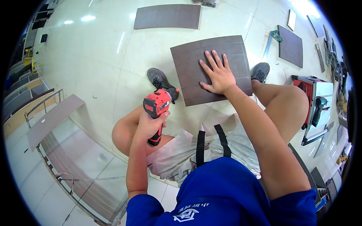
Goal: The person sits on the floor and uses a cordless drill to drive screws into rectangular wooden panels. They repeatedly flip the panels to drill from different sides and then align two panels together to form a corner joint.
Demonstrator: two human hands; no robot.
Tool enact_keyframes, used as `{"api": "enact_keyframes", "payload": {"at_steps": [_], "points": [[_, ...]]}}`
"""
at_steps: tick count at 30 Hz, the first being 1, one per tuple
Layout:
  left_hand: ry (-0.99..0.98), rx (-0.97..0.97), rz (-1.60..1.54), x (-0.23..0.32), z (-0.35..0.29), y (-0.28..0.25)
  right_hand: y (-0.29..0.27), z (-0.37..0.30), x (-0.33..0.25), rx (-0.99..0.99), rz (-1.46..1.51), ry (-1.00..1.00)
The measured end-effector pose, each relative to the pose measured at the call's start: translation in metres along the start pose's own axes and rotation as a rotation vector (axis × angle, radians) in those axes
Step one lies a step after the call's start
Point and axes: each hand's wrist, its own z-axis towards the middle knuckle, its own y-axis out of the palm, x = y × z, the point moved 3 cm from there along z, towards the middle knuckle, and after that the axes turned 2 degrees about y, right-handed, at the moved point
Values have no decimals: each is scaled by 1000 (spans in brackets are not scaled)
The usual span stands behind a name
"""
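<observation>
The left hand (148, 126) is wrapped around the grip of a red-and-black cordless drill (156, 103), whose nose points across toward the right hand (218, 78). That right hand lies palm down with its fingers spread on a dark brown rectangular board (188, 83), which sits ahead of the lap, between the feet, and extends beyond the fingertips; pale lines run across its surface near the far and right edges. The drill's orange tip is just beside the board's left edge; whether they touch cannot be told. Just beyond the left hand is a dark left shoe (156, 77), partly behind the drill, and to the right of the right hand is a matching right shoe (261, 71). Well ahead of both hands, a second brown board (167, 17) lies on the pale tiled floor (100, 49). Farther out past the right hand, a green-handled square (276, 36) is just beside a smaller dark panel (290, 47). Beyond the right knee, a green-and-black power tool (319, 110) rests on a red-sided bench (320, 88). Well left of the left hand, a long narrow board (56, 118) lies across a metal frame (48, 164).
</observation>
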Motion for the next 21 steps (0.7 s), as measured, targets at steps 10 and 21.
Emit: {"api": "enact_keyframes", "payload": {"at_steps": [10, 21], "points": [[-4, -43, -2, -5, 0, 3, 2, 1, 0, 15, -25, -9], [39, -55, -7, -9, 2, 3, 1, 1, -1, 34, -18, -14]]}}
